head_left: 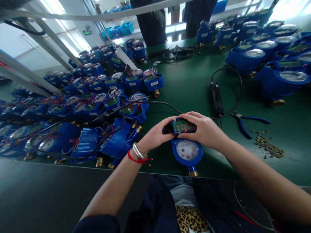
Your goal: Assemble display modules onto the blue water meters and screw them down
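A blue water meter (187, 149) with a round white dial and a brass threaded end lies close to the table's near edge. At its upper part sits a green circuit board with a small LCD (185, 126), which reads "Err" and more I cannot make out. My left hand (156, 134) is closed around the board's left side, thumb below and fingers above. From the right, my right hand (205, 129) grips the same board, its fingers over the top edge and thumb along the bottom. The fingers hide much of the meter's housing.
Right of my hands lie a black electric screwdriver (216, 99) with a looping cable, blue-handled pliers (242, 123) and a pile of small brass screws (269, 144). Many blue meters (90, 83) with loose wires crowd the left; more meters (281, 70) stand right. A person (151, 18) stands beyond the table.
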A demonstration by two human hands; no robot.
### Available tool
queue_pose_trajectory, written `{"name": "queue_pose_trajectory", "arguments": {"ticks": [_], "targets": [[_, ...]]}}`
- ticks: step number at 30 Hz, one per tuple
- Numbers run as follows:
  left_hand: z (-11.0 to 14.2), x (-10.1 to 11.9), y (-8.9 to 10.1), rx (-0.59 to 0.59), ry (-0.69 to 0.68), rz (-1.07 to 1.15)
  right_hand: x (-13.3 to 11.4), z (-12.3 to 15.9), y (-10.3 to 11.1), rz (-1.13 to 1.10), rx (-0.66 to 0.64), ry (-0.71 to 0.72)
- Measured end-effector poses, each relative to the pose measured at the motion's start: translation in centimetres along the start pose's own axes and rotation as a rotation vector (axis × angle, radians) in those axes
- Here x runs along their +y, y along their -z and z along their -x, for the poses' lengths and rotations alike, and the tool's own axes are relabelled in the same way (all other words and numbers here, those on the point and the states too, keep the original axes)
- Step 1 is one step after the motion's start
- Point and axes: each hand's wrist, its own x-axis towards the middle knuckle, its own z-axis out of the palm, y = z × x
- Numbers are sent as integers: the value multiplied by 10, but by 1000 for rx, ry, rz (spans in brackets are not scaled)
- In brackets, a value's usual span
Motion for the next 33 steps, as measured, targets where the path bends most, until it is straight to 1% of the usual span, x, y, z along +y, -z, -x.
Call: {"name": "queue_pose_trajectory", "arguments": {"ticks": [2, 4, 6, 7, 9, 11, 20, 23, 26, 31, 33], "targets": [[5, 1, -1, 29, -20, 30, 0, -1, 0, 4, -3, -10], [10, 5, -5, 103, -57, 5, 0, -1, -1, 3, -2, -18], [13, 9, -9, 178, -121, -85, 0, -1, -1, -9, 7, -18], [14, 11, -11, 193, -164, -152, 0, -1, -2, -21, 10, -15], [15, 14, -15, 190, -215, -293, -1, -1, -2, -55, 13, -7], [15, 15, -17, 139, -234, -368, -3, -2, -1, -92, 16, -7], [13, 11, -21, 170, -205, -393, -9, -1, 4, -185, 26, -37], [16, 10, -21, 175, -142, -396, -11, -1, 3, -182, 30, -37], [18, 6, -21, 187, -86, -355, -12, -2, 3, -178, 27, -45], [18, 3, -19, 132, -80, -318, -11, -2, 4, -179, 21, -36], [18, 4, -20, 131, -82, -321, -12, -1, 5, -179, 30, -36]]}}
